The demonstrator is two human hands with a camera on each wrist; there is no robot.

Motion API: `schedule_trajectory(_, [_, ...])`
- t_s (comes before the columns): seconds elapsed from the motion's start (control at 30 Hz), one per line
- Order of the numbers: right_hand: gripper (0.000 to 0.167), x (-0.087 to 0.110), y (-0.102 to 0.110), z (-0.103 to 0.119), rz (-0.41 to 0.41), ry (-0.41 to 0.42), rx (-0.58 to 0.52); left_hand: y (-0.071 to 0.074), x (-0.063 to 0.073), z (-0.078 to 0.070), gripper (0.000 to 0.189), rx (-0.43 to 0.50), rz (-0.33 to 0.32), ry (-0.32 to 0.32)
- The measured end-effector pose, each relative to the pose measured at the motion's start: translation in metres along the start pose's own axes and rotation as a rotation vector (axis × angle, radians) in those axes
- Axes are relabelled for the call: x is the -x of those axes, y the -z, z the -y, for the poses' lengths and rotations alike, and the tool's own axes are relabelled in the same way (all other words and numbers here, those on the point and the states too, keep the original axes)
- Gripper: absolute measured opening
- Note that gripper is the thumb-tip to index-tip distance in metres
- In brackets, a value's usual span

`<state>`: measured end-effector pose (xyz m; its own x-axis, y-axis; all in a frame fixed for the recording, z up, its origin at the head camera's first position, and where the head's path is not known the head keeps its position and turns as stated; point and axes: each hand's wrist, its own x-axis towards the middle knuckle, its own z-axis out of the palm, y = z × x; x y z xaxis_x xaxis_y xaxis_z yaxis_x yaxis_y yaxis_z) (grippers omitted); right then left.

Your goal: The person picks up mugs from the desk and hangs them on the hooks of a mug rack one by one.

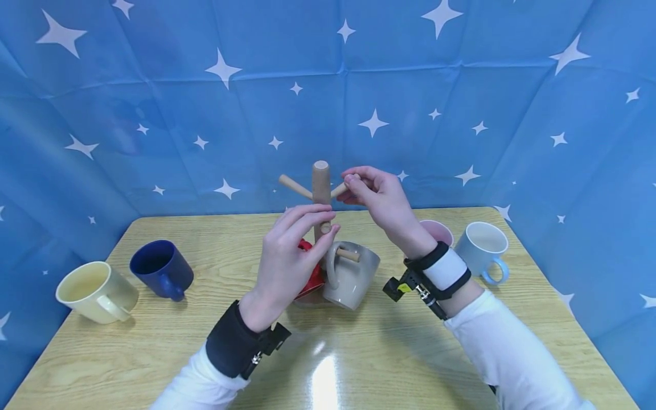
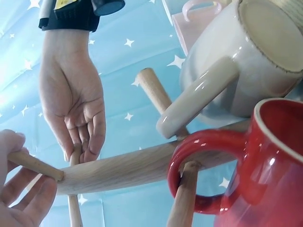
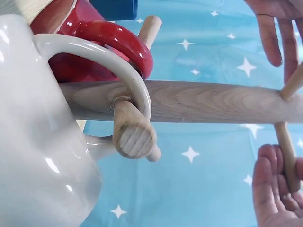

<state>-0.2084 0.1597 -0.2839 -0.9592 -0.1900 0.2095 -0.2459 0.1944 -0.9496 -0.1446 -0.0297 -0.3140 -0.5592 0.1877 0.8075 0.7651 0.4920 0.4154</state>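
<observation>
A wooden mug tree [image 1: 321, 185] stands mid-table with pegs branching from its post. My left hand [image 1: 287, 245] pinches an upper front peg [image 2: 35, 165] between thumb and fingers. On the right, my right hand [image 1: 376, 196] grips another upper peg [image 3: 287, 158] near its end. Lower down, a grey mug [image 1: 353, 276] hangs tilted by its handle from a peg. A red mug [image 2: 260, 175] hangs from a neighbouring peg, partly covered by my left hand in the head view. One more upper peg [image 1: 294, 187] points left, bare. Behind the grey mug, another pale handle [image 3: 99, 146] shows.
A cream mug [image 1: 97, 293] and a dark blue mug [image 1: 161, 267] stand at the table's left. At the right are a light blue mug [image 1: 482, 250] and a pink mug [image 1: 437, 232], partly hidden behind my right wrist. A blue starry cloth [image 1: 328, 102] hangs behind the table.
</observation>
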Motion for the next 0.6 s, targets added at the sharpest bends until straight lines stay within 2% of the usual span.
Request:
schedule_trajectory(0.17, [0.032,0.001,-0.001,0.001,-0.019,-0.014,-0.019,0.003,-0.001,0.0,0.026,-0.02,0.027,-0.018])
schedule_trajectory(0.4, [0.033,0.005,-0.001,0.002,-0.029,0.006,-0.039,0.007,-0.001,-0.002,0.026,-0.039,0.025,-0.068])
schedule_trajectory(0.6, [0.03,0.011,0.002,0.002,-0.071,0.018,-0.075,0.011,-0.003,0.004,0.025,0.01,0.008,-0.067])
